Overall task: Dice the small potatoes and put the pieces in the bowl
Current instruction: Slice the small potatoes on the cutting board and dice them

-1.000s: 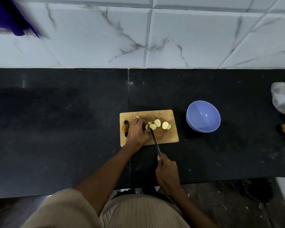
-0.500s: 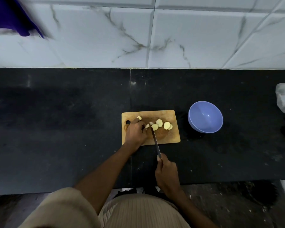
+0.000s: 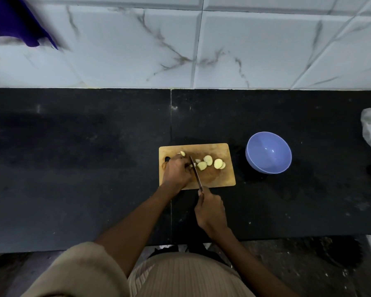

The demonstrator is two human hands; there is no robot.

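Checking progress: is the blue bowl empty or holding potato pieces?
Empty: the bowl shows only bare blue inside; the cut pieces lie on the board.

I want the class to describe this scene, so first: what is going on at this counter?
A person is slicing a small potato on the light wooden cutting board. The left hand holds the potato down while the right hand grips the handle of a long-bladed kitchen knife. Pale round potato slices lie on the board. The lavender round bowl, right of the board, holds no pieces yet.
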